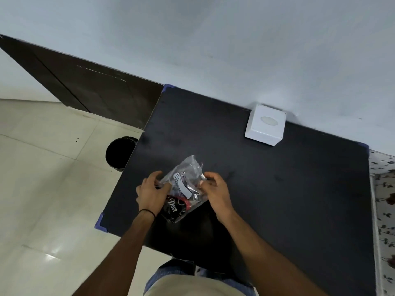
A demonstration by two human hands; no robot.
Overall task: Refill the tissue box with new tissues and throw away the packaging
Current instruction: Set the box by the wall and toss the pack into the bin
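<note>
A clear, crinkled plastic packaging (184, 186) with a white label and a dark printed end lies on the black table (277, 189). My left hand (150, 193) grips its left edge, fingers curled round the plastic. My right hand (215, 189) pinches its right edge. The packaging looks flat; I cannot tell what is inside. A white cube tissue box (265, 127) with an oval slot on top stands at the table's far edge against the wall, well beyond both hands.
A black round bin (118, 153) stands on the tiled floor just left of the table. A dark cabinet (85, 90) runs along the wall at the far left. Floral fabric (383, 199) borders the table's right side. Purple guards cover the table corners.
</note>
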